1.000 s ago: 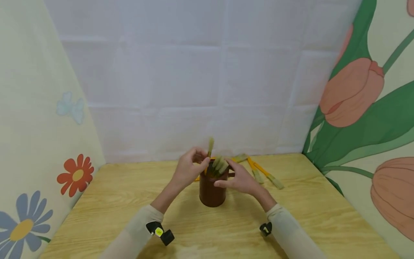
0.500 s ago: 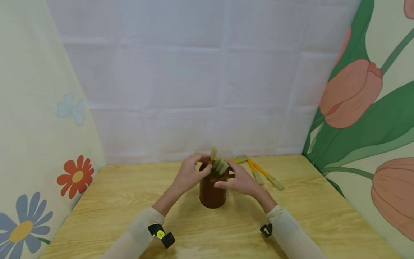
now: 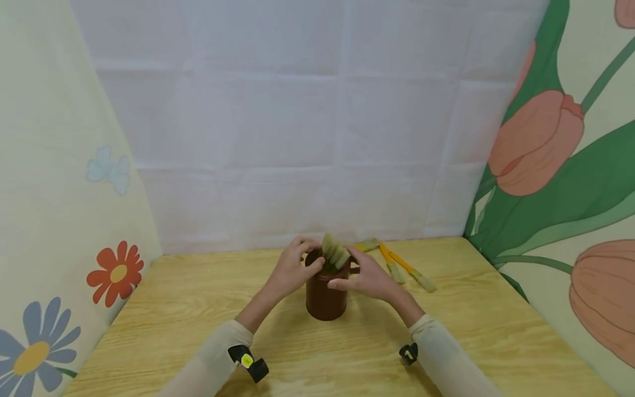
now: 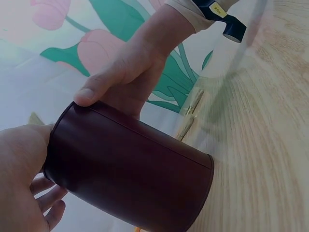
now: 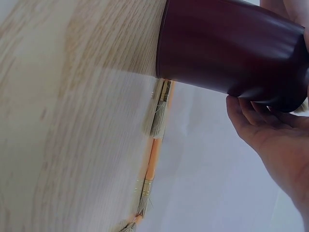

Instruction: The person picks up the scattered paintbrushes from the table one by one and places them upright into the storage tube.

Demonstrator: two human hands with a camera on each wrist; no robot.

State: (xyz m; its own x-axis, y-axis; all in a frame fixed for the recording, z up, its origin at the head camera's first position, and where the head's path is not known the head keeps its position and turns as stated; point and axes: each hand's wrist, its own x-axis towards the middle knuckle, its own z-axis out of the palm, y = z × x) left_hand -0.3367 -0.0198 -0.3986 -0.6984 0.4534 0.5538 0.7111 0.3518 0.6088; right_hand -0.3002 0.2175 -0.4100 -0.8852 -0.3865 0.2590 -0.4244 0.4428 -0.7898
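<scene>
A dark brown mug [image 3: 326,298] stands upright in the middle of the table, with several paintbrushes [image 3: 335,253] in it, pale bristles up. My left hand [image 3: 292,267] is at the mug's left rim, thumb and fingertips by the leftmost paintbrush, whose handle is hidden in the mug. In the left wrist view, some left fingers curl beyond the rim of the mug [image 4: 130,169]. My right hand [image 3: 369,274] grips the mug's upper right side, thumb across the front. From the right wrist, its fingers [image 5: 246,116] show against the wall of the mug [image 5: 231,48].
More paintbrushes [image 3: 409,270] with orange handles lie on the wooden table [image 3: 198,309] to the right of and behind the mug. A white cloth [image 3: 238,138] hangs along the table's back edge. Flower-patterned cloths [image 3: 536,143] flank both sides.
The paintbrush at my left fingers has sunk into the mug, its bristles now level with the others. My left hand has lowered a little with it; my right hand stays on the mug.
</scene>
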